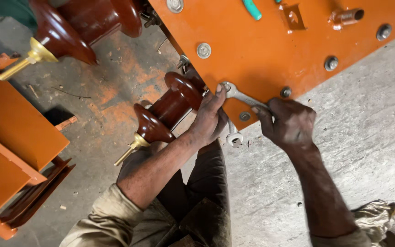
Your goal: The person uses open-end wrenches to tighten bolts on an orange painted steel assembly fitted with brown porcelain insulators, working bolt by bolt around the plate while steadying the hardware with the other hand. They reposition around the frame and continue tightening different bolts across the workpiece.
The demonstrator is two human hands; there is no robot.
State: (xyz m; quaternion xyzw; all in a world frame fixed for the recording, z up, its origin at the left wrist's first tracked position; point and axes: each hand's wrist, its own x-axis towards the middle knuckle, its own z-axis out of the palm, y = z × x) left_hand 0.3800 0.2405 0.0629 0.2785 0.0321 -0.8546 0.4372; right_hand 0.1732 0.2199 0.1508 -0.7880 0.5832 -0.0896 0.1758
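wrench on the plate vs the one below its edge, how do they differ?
The upper wrench lies across the orange plate, its ring end on a bolt near the left hand, its handle gripped by the right hand. The lower wrench shows an open jaw end, sits below the plate edge, mostly hidden behind the left hand; which hand holds it is unclear. Both are bare silver metal.

I have only one view, from the camera worn on the head, and it looks steeply down over the forearms. It sits close: my left hand (210, 120) and right hand (289, 122) fill the middle of the frame. The orange metal plate (270, 50) runs off the top edge, the grey floor (366, 137) spreads right, my knees sit at the bottom.
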